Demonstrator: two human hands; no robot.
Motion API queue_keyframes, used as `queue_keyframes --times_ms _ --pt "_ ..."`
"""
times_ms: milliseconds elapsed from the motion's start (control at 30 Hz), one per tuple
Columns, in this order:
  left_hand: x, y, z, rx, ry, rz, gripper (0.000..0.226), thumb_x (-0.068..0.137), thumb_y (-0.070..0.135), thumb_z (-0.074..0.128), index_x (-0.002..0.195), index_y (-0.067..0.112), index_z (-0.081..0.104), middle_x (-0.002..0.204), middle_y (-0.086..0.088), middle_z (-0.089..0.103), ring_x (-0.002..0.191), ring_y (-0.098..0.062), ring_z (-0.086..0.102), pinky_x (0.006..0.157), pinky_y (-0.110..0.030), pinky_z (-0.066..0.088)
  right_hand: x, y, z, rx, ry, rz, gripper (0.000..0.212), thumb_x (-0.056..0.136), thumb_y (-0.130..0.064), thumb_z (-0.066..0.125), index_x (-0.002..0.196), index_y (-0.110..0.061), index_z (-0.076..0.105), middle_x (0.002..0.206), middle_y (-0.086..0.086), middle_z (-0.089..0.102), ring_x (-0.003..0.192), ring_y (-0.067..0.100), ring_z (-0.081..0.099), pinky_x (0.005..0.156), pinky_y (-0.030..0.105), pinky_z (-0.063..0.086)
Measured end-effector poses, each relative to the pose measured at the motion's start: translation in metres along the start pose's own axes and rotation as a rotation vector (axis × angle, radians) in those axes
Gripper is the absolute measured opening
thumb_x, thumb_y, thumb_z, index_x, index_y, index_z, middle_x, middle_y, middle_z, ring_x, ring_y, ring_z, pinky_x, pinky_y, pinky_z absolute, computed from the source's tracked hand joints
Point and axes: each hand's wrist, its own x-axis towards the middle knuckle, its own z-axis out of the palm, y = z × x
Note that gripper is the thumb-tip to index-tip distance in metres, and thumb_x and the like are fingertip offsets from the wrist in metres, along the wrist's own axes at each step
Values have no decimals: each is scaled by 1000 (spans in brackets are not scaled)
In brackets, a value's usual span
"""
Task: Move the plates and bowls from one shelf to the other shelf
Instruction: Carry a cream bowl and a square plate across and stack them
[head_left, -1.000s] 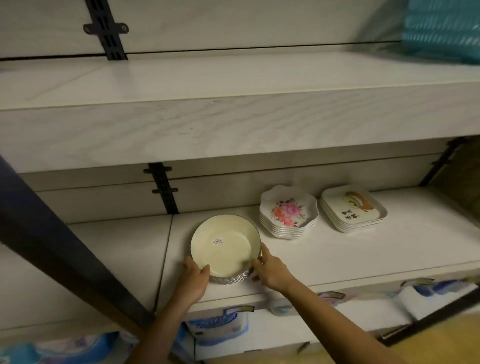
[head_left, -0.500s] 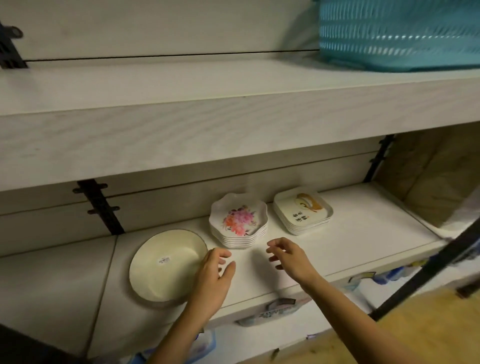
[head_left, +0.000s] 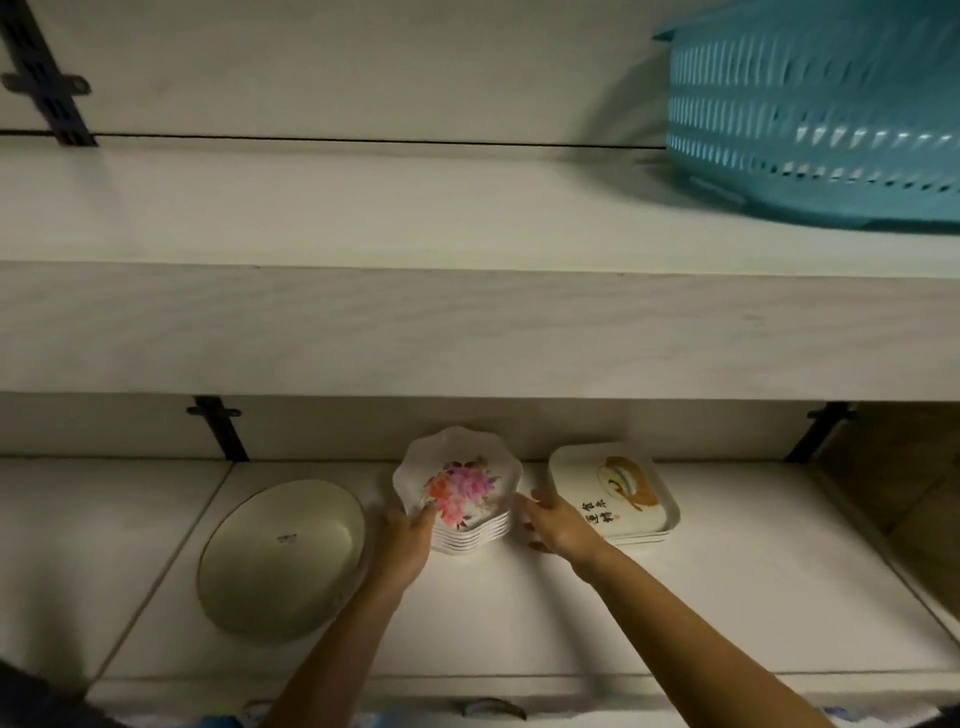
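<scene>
Both your hands have left the round bowl (head_left: 283, 558) and closed in on the floral stack (head_left: 457, 491). Left hand (head_left: 402, 540) grips its rim at 8 o'clock, thumb on top; right hand (head_left: 556, 525), fingers spread, seems just touching at 3 o'clock. Square plates (head_left: 613, 493) sit beyond, all on the lower shelf (head_left: 727, 597).

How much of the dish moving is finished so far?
Nothing looks moved yet: the upper shelf holds only a blue basket. Both hands, left hand and right hand, flank the flowered plates. The cream bowls and square plates wait.
</scene>
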Motion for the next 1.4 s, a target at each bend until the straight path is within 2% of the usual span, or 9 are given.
queue_keyframes --times_ms 100,233,367,533,667,867,967,1200,1400 --pt "28 -10 3 -62 -21 -16 48 84 27 59 124 2 52 122 -19 60 112 -36 57 91 -37 45 16 -10 9 -26 -43 -1 59 89 -41 56 134 -8 37 126 14 57 106 27 59 97 40 48" --pt "95 -63 15 -236 -65 -70 63 42 28 58 101 6 65 100 -17 70 96 -37 66 89 -54 53 27 -10 16 124 -68 41 57 86 -19 64 134 -17 33 126 15 57 106 35 62 84 45 55" --pt "89 -66 15 -301 -79 -91 44 52 17 53 95 19 65 100 -13 71 94 -34 66 90 -55 52 20 -4 18 268 -87 102 54 87 -12 61 132 -25 37 123 15 60 103 35 65 79 45 58" --pt "45 -50 5 -295 -104 -167 40 44 8 52 82 13 65 95 -17 71 92 -36 66 88 -56 52 -6 9 14 251 -60 106 45 86 -10 61 122 -29 43 116 14 64 92 30 68 73 42 60" --pt "2 -40 -1 -281 -144 -160 51 44 7 54 94 3 66 95 -20 70 92 -37 65 82 -51 55 -38 19 8 256 -41 81 41 87 -7 58 112 -35 43 109 13 66 80 22 66 66 35 60" --pt "-35 -16 6 -304 -286 -57 47 73 1 58 116 5 41 109 -12 60 103 -28 58 81 -42 52 -74 29 -22 339 60 13 54 86 -8 58 131 -33 39 101 10 69 82 20 68 57 23 55" --pt "-55 2 23 -326 -346 57 31 85 0 52 112 4 39 105 -6 55 102 -24 55 91 -43 48 -86 34 -52 345 137 -25 56 86 -8 56 135 -29 41 105 12 70 89 26 69 64 28 58" --pt "-89 39 96 -389 -515 127 21 86 2 57 96 17 47 99 1 62 92 -9 59 84 -22 46 -111 50 -145 327 292 -81 48 86 -5 55 130 -23 48 93 13 70 70 22 66 53 21 54" --pt "-99 59 191 -386 -575 80 24 84 -2 56 89 20 47 100 -2 62 93 -12 59 92 -32 46 -118 81 -223 373 382 -24 38 87 -3 56 116 -26 47 83 8 67 70 24 64 52 22 57"
